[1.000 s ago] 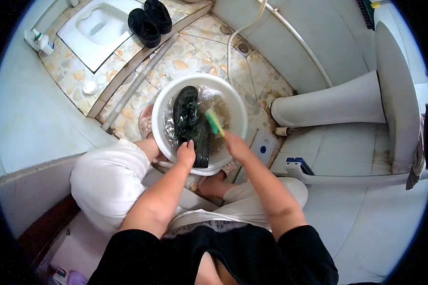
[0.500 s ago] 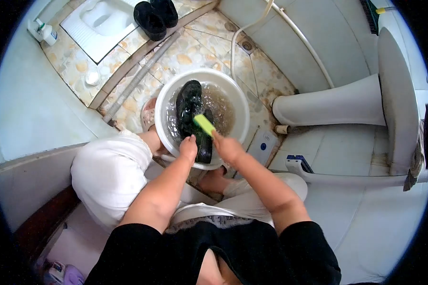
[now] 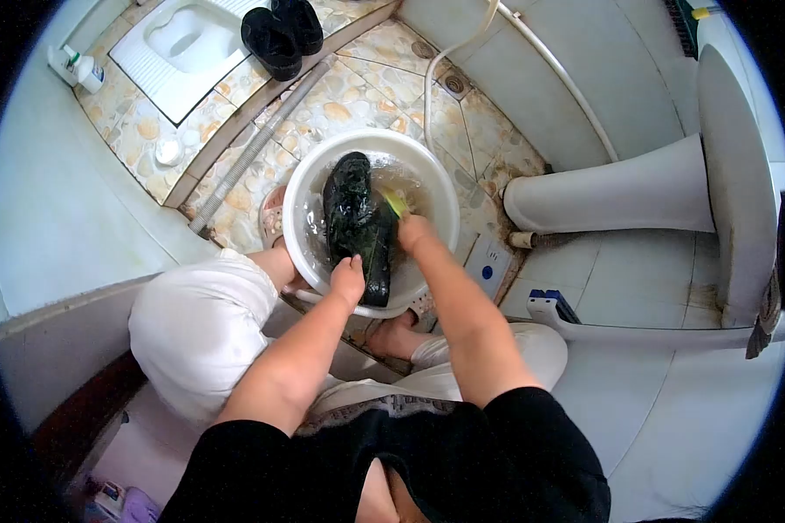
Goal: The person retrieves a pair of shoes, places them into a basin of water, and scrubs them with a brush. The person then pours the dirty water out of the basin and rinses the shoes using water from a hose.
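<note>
A white basin (image 3: 449, 196) of cloudy water stands on the tiled floor between my feet. Two wet black shoes lie in it, the left shoe (image 3: 347, 187) reaching further up and the right shoe (image 3: 378, 257) lower down. My left hand (image 3: 349, 279) grips the near part of the shoes at the basin's near side. My right hand (image 3: 416, 234) is closed on a yellow-green brush (image 3: 396, 203) beside the right shoe, over the water. The brush's bristles are hidden.
Beyond the basin lie a grey hose (image 3: 257, 139) and a step with a squat toilet (image 3: 187, 39) and black slippers (image 3: 272, 42). A sink pedestal (image 3: 610, 187) is at the right. A floor squeegee (image 3: 554, 307) lies near my right knee.
The brush has gone from above the shoes to the right shoe's far right side, lower in the basin. My right hand moved forward with it. My left hand stays on the shoes.
</note>
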The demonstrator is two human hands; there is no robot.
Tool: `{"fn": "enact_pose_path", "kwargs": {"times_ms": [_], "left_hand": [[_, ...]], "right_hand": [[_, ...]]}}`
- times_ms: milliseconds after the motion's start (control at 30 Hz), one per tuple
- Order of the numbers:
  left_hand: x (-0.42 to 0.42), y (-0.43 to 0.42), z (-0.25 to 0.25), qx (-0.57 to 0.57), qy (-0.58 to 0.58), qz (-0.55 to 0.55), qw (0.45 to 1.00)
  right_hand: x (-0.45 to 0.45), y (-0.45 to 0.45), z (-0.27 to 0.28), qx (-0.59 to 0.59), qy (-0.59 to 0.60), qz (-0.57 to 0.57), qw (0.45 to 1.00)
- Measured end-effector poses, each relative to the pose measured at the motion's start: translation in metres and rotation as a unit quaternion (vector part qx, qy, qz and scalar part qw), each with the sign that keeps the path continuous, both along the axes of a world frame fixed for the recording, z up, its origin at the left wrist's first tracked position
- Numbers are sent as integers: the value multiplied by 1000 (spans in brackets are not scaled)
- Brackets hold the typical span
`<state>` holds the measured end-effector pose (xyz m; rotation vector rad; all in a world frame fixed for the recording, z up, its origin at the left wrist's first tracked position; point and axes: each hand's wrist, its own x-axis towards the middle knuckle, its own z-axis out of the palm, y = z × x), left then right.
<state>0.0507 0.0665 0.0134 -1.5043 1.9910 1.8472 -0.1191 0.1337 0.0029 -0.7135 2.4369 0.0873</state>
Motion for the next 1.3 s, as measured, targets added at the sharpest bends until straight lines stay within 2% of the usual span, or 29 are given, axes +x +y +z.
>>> {"fn": "enact_pose_path", "kwargs": {"times_ms": [33, 67, 167, 233, 267, 300, 333, 367, 433, 467, 500, 533, 567, 633, 667, 700, 733, 767, 800, 833, 900, 933, 967, 1033, 1067, 1100, 1167, 1200, 1300], "left_hand": [[2, -2, 1, -2, -2, -4, 1000], [2, -3, 2, -3, -16, -3, 1000], [-4, -5, 7, -10, -37, -24, 999], [-4, -3, 0, 0, -23, -21, 1000], [-4, -1, -2, 0, -24, -21, 999], [-3, 0, -2, -11, -30, -29, 999], [-4, -2, -3, -24, -35, -37, 998], [-3, -4, -3, -26, -35, -38, 998], [-3, -2, -3, -28, -21, 2, 999], [-3, -2, -3, -24, -22, 2, 999], [-5, -2, -1, -38, -40, -5, 998], [-5, -2, 1, -54, -55, -13, 997], [-5, -2, 0, -53, -52, -16, 997], [-8, -6, 4, -32, -63, -23, 997], [-11, -6, 7, 98, -53, 73, 991], [-16, -13, 13, 94, -50, 72, 992], [-16, -21, 16, 277, 20, 230, 933], [-14, -31, 17, 438, 88, 374, 813], [-10, -41, 14, 464, 103, 377, 795], [-7, -46, 14, 457, 105, 379, 798], [-3, -48, 13, 451, 164, 434, 762], [-2, -45, 8, 416, 100, 409, 806], [0, -41, 1, 415, 99, 409, 807], [2, -37, -8, 379, 81, 373, 843], [-2, -42, -11, 374, 85, 370, 846], [0, -45, -12, 356, 64, 367, 857], [1, -51, -29, 337, 42, 362, 868], [0, -53, -54, 347, 52, 367, 861], [-3, -52, -64, 362, 65, 395, 842]], "right_hand": [[-7, 6, -5, 53, -40, 19, 998], [-9, 20, -9, 53, -40, 18, 998], [-2, 51, -8, 39, -58, 146, 987], [5, 56, -11, -29, 43, -111, 992], [10, 55, -13, -29, 43, -111, 992], [16, 50, -10, -112, -81, -242, 960], [20, 40, 2, -192, -201, -362, 890], [23, 36, 19, -194, -202, -362, 889], [30, 24, 80, -236, -330, -421, 811], [37, 27, 88, -232, -329, -422, 812], [50, 35, 95, -219, -299, -248, 895], [63, 43, 99, -199, -256, -65, 944], [76, 52, 93, -224, -216, -48, 949], [68, 52, 91, -167, -145, -39, 975], [61, 49, 87, -170, -140, -39, 975], [50, 41, 86, -151, -82, -104, 980], [47, 37, 82, -129, -28, -172, 976], [44, 38, 73, -134, -33, -175, 975], [38, 43, 61, -212, 2, -188, 959], [34, 42, 56, -289, 38, -198, 936], [32, 41, 48, -253, 25, -214, 943], [32, 44, 43, -209, 14, -230, 950], [33, 49, 26, -210, 13, -231, 950], [37, 56, -6, -43, 21, -38, 998], [35, 54, -5, -49, 23, -41, 998], [44, 44, 32, -173, -151, -257, 939], [54, 36, 74, -281, -309, -451, 789], [58, 40, 84, -301, -285, -361, 835], [88, 39, 84, -276, -215, -152, 924]]}}
